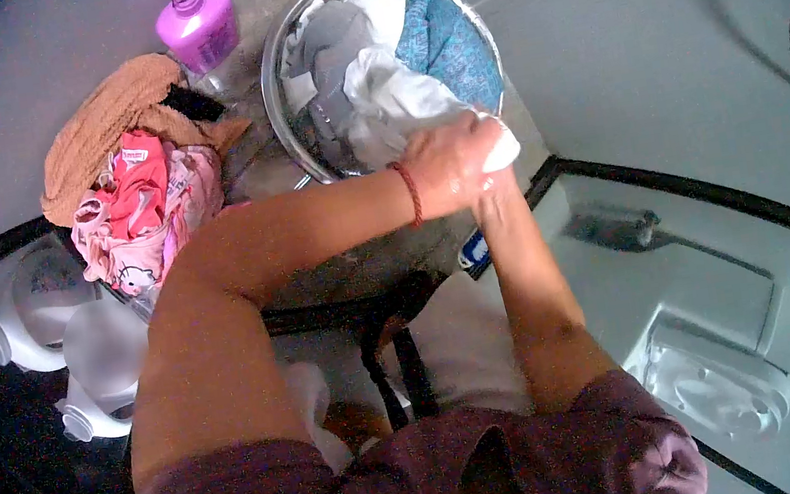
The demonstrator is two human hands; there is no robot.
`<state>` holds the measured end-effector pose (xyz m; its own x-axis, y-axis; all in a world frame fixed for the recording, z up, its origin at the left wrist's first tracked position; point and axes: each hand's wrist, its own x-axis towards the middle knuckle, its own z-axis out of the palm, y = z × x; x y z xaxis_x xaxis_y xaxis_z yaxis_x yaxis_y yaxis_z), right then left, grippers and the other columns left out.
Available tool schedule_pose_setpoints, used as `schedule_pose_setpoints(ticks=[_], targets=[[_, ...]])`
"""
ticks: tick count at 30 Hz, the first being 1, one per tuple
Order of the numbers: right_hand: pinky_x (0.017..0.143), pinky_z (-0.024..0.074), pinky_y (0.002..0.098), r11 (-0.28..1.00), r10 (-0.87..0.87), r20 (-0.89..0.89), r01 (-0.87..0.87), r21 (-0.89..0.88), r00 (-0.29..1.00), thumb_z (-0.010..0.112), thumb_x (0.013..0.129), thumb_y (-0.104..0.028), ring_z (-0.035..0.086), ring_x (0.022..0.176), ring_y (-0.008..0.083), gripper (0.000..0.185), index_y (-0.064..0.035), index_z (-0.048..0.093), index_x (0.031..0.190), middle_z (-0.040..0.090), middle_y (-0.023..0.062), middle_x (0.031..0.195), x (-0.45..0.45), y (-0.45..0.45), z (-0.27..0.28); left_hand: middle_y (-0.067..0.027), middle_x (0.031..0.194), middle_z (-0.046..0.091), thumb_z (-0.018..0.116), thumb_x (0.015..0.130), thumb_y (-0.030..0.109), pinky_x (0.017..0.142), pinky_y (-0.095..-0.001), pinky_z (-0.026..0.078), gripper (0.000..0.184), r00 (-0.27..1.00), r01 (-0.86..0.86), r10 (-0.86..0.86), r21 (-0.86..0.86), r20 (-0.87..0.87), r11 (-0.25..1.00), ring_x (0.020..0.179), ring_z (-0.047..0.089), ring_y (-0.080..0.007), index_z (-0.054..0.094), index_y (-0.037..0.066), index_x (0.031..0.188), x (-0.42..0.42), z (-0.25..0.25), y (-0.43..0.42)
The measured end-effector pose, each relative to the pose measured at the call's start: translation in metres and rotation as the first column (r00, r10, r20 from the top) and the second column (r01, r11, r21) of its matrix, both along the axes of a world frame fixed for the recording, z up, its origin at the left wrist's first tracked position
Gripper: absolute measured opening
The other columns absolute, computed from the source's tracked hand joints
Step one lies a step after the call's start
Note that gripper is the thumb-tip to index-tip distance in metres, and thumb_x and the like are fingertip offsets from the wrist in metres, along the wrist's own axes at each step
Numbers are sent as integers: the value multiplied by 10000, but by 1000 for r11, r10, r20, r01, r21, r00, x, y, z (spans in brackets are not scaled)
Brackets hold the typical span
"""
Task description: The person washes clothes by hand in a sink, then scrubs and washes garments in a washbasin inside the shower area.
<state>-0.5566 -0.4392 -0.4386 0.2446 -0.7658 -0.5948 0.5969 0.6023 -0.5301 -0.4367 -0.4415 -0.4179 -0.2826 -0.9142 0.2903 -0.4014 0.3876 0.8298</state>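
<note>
A round metal basin (270,93) at the top centre holds wet-looking clothes: a white cloth (394,95), a grey cloth (326,44) and a blue cloth (453,47). Over the basin's lower right edge, my left hand (452,160), with a red cord at its wrist, is closed around white cloth. Close against it is my right hand (494,157), mostly covered by the left hand and the cloth, so its fingers are hidden. A piece of the white cloth sticks out at the right of the hands, and the rest trails down into the basin.
Left of the basin lie a brown towel (109,115) and pink and red clothes (141,202). A purple pump bottle (199,27) stands behind. White jugs (107,353) are at the lower left. A brush (615,228) and a white tray (717,379) are at the right.
</note>
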Motion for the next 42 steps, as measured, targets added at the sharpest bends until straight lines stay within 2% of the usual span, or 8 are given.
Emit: schedule_pose_setpoints(ticks=[2, 10, 14, 19, 24, 28, 32, 42], targets=[[823, 456, 385, 991, -53, -125, 67, 114, 991, 440, 864, -320, 574, 906, 255, 362, -38, 537, 1069, 590, 101, 1036, 41, -4, 44, -243, 850, 587, 499, 767, 311, 754, -451, 436, 360, 975, -222, 214, 424, 66, 878, 836, 565, -392, 481, 6, 958, 48, -3, -48], [874, 431, 375, 996, -5, -235, -16, -84, 972, 577, 800, -124, 536, 977, 241, 376, 5, 458, 1133, 537, 147, 1089, 5, -16, 10, -225, 1252, 355, 582, 744, 347, 900, -469, 366, 590, 890, -414, 375, 114, 260, 903, 1088, 405, -414, 356, 88, 1224, 94, -74, -44], [886, 399, 388, 825, -246, -913, -424, -373, 326, 647, 695, -126, 510, 999, 344, 681, 103, 296, 1231, 487, 260, 1119, -5, 2, -43, -246, 1347, 223, 646, 701, 382, 966, -507, 293, 750, 734, -82, -21, 119, 678, 989, 1153, 308, -485, 275, 218, 1331, 75, -67, -6], [909, 368, 410, 753, -241, -963, -650, -106, -123, 664, 674, -223, 464, 1039, 394, 728, 41, 318, 1258, 484, 283, 1092, 6, 14, -30, -170, 1328, 305, 664, 689, 243, 918, -442, 363, 617, 848, -110, 15, 148, 529, 983, 1163, 317, -444, 399, 204, 1245, 70, -120, -15], [805, 452, 462, 918, 270, -871, -383, 104, 410, 604, 744, -431, 437, 1119, 359, 777, -46, 254, 1321, 397, 188, 1274, 13, -4, 21, -171, 1035, 554, 611, 665, 79, 848, -374, 426, 412, 981, -99, 42, 300, 192, 949, 993, 517, -329, 527, 92, 1068, 68, -102, -34], [778, 430, 578, 966, 245, -136, -229, 119, 960, 465, 796, -556, 429, 1119, 349, 679, -112, 328, 1292, 418, 157, 1253, 4, -5, 24, -93, 905, 593, 586, 656, -10, 719, -282, 474, 322, 865, 222, -21, 344, -501, 912, 866, 566, -183, 553, 27, 974, 26, -11, -22], [844, 410, 518, 998, -17, 134, 10, 58, 991, 448, 833, -482, 469, 1075, 315, 548, -85, 410, 1208, 478, 143, 1181, 3, 0, 0, -125, 841, 571, 563, 745, 120, 733, -376, 453, 223, 951, 238, -261, -147, -164, 960, 797, 561, -282, 551, 84, 965, -18, 6, 10], [915, 397, 448, 998, -67, 138, 63, 30, 988, 364, 892, -297, 520, 1037, 295, 401, -40, 455, 1186, 530, 132, 1151, 23, -11, 20, -143, 922, 561, 502, 838, 291, 795, -383, 441, 253, 986, -166, 168, -102, 8, 981, 913, 522, -308, 594, 85, 952, 10, -51, -86]])
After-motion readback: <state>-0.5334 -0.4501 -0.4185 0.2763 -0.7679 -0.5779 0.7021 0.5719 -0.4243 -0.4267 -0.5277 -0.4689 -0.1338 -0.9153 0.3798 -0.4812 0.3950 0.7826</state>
